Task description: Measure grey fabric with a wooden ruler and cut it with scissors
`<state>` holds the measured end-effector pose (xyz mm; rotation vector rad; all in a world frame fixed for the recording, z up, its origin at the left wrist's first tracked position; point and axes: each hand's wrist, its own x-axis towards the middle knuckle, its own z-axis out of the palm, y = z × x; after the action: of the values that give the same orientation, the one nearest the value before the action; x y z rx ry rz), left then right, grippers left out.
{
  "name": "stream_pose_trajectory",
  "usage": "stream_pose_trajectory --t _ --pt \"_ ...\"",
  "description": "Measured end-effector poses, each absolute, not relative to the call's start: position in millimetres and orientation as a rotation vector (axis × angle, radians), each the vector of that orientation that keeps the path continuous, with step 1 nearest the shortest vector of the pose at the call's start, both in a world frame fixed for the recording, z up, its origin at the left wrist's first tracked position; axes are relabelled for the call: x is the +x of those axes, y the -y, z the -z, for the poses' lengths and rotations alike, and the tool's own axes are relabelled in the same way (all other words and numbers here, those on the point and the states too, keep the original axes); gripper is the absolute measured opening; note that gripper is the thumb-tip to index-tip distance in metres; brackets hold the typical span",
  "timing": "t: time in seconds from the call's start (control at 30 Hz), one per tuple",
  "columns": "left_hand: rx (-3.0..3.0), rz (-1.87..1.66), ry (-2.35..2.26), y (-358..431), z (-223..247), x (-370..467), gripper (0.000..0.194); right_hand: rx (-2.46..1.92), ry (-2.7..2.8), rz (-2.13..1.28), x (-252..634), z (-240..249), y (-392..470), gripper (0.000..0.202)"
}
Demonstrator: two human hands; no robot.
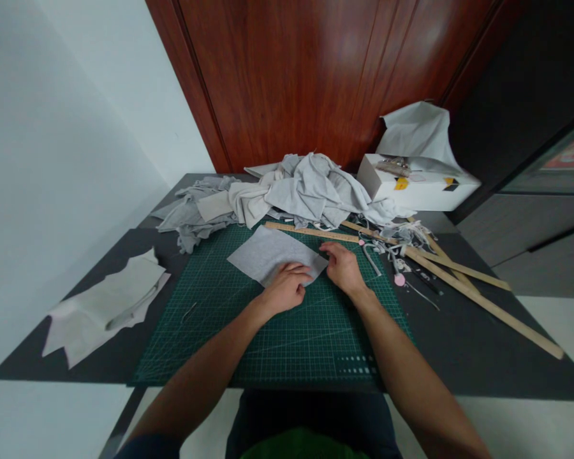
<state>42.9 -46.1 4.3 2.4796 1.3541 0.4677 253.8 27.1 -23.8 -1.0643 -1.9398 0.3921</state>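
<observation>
A flat, four-cornered piece of grey fabric [261,252] lies on the green cutting mat [296,344]. Across its near edge rests my left hand [287,288], palm down, fingers stretched over the cloth. My right hand [343,266] is at the fabric's right corner, with the fingers bent and the thumb and forefinger closed at that corner. Just beyond the fabric runs a wooden ruler [310,233].
Crumpled grey cloth [301,191] is heaped along the back. Folded pale fabric [119,296] lies at left. On the right are long wooden strips [488,306], cords and a pink round piece [400,280]. A white box [425,191] stands at back right.
</observation>
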Motion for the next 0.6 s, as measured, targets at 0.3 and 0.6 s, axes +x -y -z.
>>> stream_pose_trajectory --t 0.3,0.6 --pt "2.321 -0.847 -1.219 35 -1 20 0.031 -1.14 2.335 -0.457 252 11 -10 0.059" --pt "2.445 -0.492 -1.336 35 -4 14 0.043 -1.215 2.502 -0.615 268 -17 4 0.038"
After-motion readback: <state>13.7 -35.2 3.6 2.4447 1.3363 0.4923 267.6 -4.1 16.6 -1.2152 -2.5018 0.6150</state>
